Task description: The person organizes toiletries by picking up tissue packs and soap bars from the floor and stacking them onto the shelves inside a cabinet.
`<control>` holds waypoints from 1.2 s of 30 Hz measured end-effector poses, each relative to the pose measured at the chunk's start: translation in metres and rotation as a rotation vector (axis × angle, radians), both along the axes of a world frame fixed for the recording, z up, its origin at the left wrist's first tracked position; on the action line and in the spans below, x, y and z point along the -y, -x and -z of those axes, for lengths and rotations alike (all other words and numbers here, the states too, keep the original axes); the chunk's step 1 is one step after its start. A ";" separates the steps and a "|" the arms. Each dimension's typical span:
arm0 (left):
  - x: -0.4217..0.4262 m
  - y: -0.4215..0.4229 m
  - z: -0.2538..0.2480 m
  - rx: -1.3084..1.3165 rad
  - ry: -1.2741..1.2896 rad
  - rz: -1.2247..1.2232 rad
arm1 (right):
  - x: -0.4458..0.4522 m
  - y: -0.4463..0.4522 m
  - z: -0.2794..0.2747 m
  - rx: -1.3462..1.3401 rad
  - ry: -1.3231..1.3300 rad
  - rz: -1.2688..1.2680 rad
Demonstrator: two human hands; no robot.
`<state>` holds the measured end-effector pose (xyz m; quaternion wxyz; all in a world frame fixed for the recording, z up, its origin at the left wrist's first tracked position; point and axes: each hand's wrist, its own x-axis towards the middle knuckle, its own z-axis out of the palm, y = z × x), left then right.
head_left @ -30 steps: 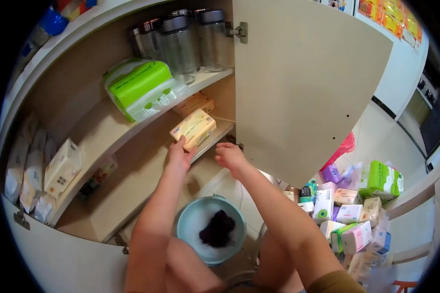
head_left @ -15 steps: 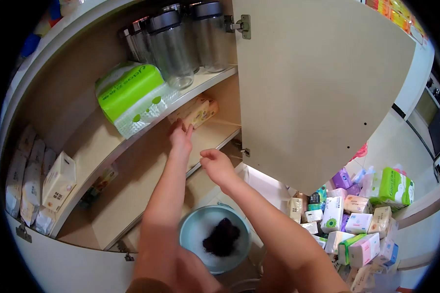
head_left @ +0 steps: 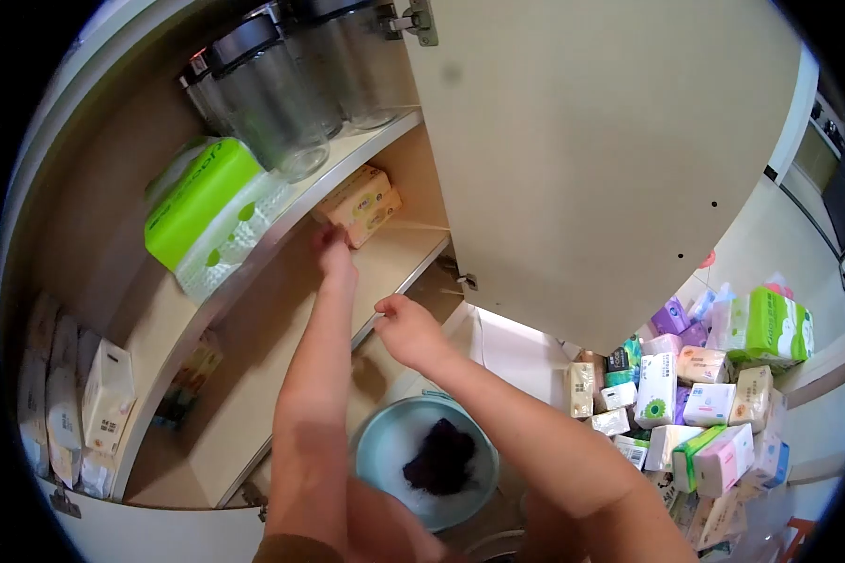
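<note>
The pale-yellow, plastic-wrapped tissue pack you held out in front of the cupboard a second ago is now inside. It sits among the two peach-and-yellow soft packs (head_left: 374, 221) just beyond your left hand (head_left: 331, 246), touching each other on the pale wooden lower shelf (head_left: 387, 261). Which of the two you carried, you cannot tell from here. The pack's weight now seems to rest on the shelf rather than in your palm.

Your left fingers are at the packs' near corner, blurred and partly hidden, so whether they still grip or only touch cannot be told. Your right hand (head_left: 411, 330) hangs nearer you, outside the shelf's front edge, its fingers curled in narrow with nothing visible in them.

Above your left grip stand tall clear glass jars with dark lids (head_left: 272, 113); beside them lies a bright green-and-white plastic-wrapped bundle (head_left: 207, 206). Below your right hand is a round light-blue basin (head_left: 376, 460).
</note>
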<state>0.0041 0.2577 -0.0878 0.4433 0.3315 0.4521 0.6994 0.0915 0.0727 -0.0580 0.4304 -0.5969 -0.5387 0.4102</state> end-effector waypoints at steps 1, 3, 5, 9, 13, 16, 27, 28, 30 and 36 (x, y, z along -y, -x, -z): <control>-0.003 -0.003 0.001 0.027 -0.009 0.013 | 0.001 -0.001 -0.001 0.000 0.003 0.006; -0.007 -0.006 0.003 0.055 -0.015 0.027 | 0.003 -0.002 -0.003 0.013 -0.007 -0.021; -0.010 -0.006 0.003 0.002 -0.015 0.045 | 0.005 0.000 -0.005 0.043 -0.023 -0.021; -0.006 -0.008 0.007 0.028 -0.025 0.046 | 0.014 0.003 -0.009 0.069 -0.092 -0.011; 0.007 -0.013 0.016 -0.155 0.107 0.056 | 0.025 -0.001 -0.025 0.064 -0.032 -0.021; 0.030 -0.030 0.018 -0.065 0.081 0.079 | 0.029 -0.003 -0.028 0.089 -0.066 -0.052; 0.084 -0.070 0.018 0.107 0.302 0.424 | 0.050 -0.032 -0.053 0.472 0.007 -0.033; 0.090 -0.075 0.020 0.121 0.322 0.528 | 0.052 -0.040 -0.054 0.477 0.005 -0.029; 0.112 -0.085 0.028 0.201 0.315 0.715 | 0.056 -0.051 -0.054 0.600 -0.030 0.022; 0.181 -0.140 0.057 0.412 0.192 1.108 | 0.055 -0.111 -0.037 0.605 0.035 0.031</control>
